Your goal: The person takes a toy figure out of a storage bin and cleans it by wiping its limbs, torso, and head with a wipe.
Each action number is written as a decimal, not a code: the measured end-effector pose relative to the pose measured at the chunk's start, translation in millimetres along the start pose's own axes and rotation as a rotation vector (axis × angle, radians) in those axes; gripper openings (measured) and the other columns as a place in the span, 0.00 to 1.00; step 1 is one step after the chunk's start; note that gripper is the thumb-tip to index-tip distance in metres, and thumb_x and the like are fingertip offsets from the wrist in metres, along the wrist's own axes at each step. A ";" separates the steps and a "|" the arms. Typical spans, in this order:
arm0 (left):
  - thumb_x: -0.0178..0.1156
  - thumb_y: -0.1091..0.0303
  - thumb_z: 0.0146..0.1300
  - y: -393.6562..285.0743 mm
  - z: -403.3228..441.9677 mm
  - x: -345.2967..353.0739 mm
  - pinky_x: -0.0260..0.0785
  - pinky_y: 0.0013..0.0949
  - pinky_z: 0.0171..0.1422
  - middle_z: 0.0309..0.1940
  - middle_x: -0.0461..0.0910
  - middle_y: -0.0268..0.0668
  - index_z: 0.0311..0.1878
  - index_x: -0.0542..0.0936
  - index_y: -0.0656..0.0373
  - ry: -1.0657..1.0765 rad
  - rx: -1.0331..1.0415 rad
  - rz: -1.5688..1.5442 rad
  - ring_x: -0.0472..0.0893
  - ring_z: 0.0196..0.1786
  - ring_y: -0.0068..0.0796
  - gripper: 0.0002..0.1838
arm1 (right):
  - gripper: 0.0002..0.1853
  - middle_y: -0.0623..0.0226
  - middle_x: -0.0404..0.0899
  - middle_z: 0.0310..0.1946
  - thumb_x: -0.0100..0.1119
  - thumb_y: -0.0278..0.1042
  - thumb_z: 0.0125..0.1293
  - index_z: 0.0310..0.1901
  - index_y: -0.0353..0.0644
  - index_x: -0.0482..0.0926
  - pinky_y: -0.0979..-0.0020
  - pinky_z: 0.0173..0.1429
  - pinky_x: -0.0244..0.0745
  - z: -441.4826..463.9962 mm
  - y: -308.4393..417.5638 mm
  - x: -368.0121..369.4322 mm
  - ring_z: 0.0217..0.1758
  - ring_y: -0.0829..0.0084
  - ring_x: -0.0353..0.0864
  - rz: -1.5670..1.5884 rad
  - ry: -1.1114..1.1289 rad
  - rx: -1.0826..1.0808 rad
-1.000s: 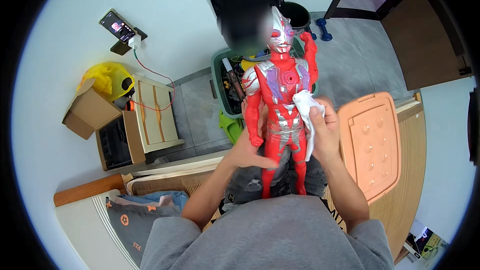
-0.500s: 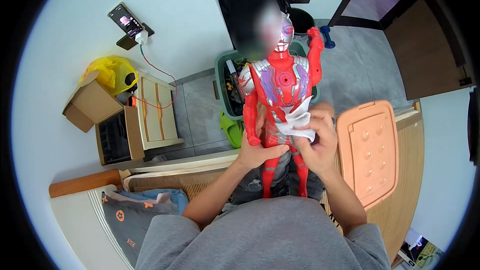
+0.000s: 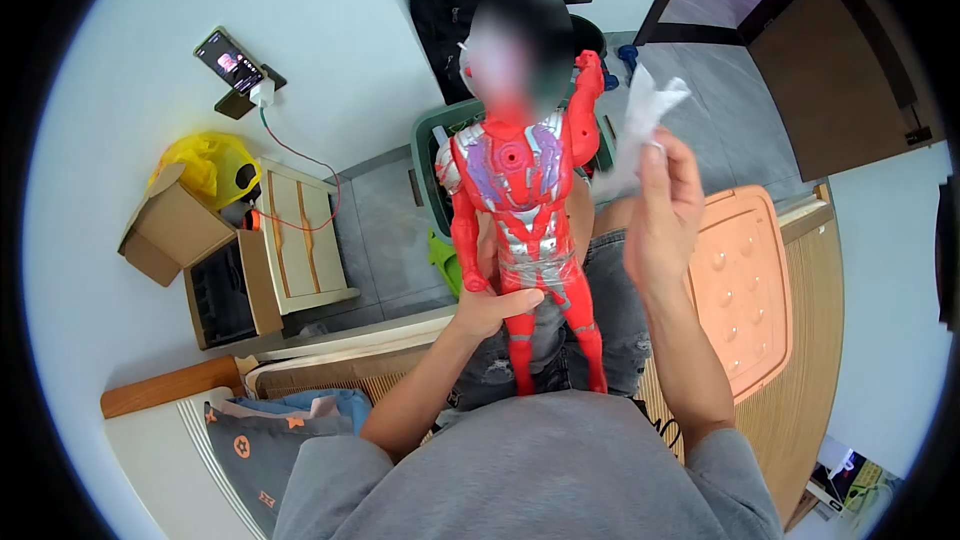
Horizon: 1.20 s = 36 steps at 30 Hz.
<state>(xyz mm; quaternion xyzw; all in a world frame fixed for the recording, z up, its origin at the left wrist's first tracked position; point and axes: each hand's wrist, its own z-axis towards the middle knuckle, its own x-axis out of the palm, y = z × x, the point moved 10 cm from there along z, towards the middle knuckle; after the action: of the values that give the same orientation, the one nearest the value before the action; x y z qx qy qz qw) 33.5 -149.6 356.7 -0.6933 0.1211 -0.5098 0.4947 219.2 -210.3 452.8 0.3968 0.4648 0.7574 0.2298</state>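
Note:
A large red and silver action figure (image 3: 522, 190) with purple chest panels stands upright over my lap. Its head is blurred out, and one of its arms is bent up with a fist. My left hand (image 3: 495, 310) is closed around its hip and upper leg, thumb across the front. Clear wrapping or tape seems to circle its waist. To the right of the figure, my right hand (image 3: 668, 195) is raised and pinches a white tissue (image 3: 645, 120), which hangs apart from the figure.
Behind the figure sits a green storage bin (image 3: 432, 140) with mixed items, beside a black backpack (image 3: 440, 20). An orange lid (image 3: 745, 290) lies at right on the mat. At left are a cardboard box (image 3: 165, 225), drawers (image 3: 305, 230) and a charging phone (image 3: 230, 60).
My right hand has lifted the tissue off the figure's waist, up and to the right. My left hand keeps its hold. The view has shifted slightly.

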 end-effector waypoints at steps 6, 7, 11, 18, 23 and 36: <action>0.73 0.74 0.51 7.6 -5.0 -11.4 0.64 0.40 0.71 0.67 0.68 0.35 0.77 0.53 0.59 -0.065 -0.008 0.023 0.71 0.67 0.30 0.52 | 0.09 0.70 0.80 0.49 0.58 0.33 0.73 0.51 0.40 0.77 0.69 0.57 0.72 -13.8 -47.8 58.3 0.51 0.78 0.76 0.517 0.175 0.607; 0.73 0.74 0.51 8.2 -5.1 -9.7 0.64 0.40 0.71 0.67 0.68 0.35 0.77 0.53 0.59 -0.040 -0.031 0.030 0.71 0.67 0.30 0.51 | 0.09 0.70 0.80 0.49 0.58 0.33 0.73 0.51 0.40 0.77 0.69 0.57 0.72 -11.6 -46.9 61.0 0.51 0.78 0.76 0.519 0.176 0.607; 0.73 0.76 0.50 5.1 -4.4 -7.7 0.67 0.38 0.68 0.62 0.74 0.34 0.73 0.59 0.57 -0.063 -0.007 0.041 0.75 0.63 0.29 0.47 | 0.06 0.70 0.80 0.36 0.60 0.28 0.71 0.45 0.38 0.77 0.77 0.42 0.75 15.1 -47.0 53.1 0.36 0.82 0.78 0.372 0.122 0.472; 0.72 0.72 0.53 12.2 -4.8 -7.1 0.62 0.39 0.72 0.68 0.66 0.35 0.77 0.53 0.60 0.002 -0.047 0.113 0.69 0.68 0.29 0.50 | 0.07 0.67 0.81 0.39 0.63 0.25 0.69 0.45 0.35 0.78 0.78 0.48 0.75 33.2 -10.1 53.3 0.42 0.83 0.79 0.200 0.325 0.172; 0.74 0.69 0.52 6.1 -6.6 -11.1 0.58 0.41 0.75 0.71 0.62 0.35 0.78 0.51 0.59 0.048 -0.064 0.164 0.63 0.74 0.32 0.54 | 0.06 0.67 0.80 0.44 0.63 0.25 0.67 0.42 0.37 0.77 0.75 0.53 0.71 23.0 12.8 53.3 0.47 0.79 0.78 0.058 0.415 -0.042; 0.66 0.73 0.57 -175.8 44.5 30.5 0.62 0.44 0.70 0.67 0.68 0.48 0.73 0.64 0.62 -0.423 0.614 1.103 0.70 0.69 0.42 0.39 | 0.08 0.65 0.77 0.40 0.69 0.19 0.56 0.34 0.36 0.78 0.75 0.49 0.69 9.9 12.6 65.5 0.44 0.76 0.76 -0.181 0.335 -0.222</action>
<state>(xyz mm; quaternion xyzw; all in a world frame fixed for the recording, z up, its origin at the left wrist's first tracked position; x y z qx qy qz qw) 25.0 -60.5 517.3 -0.4422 0.2077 -0.0461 0.8713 189.6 -164.0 491.8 0.1945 0.4439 0.8356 0.2586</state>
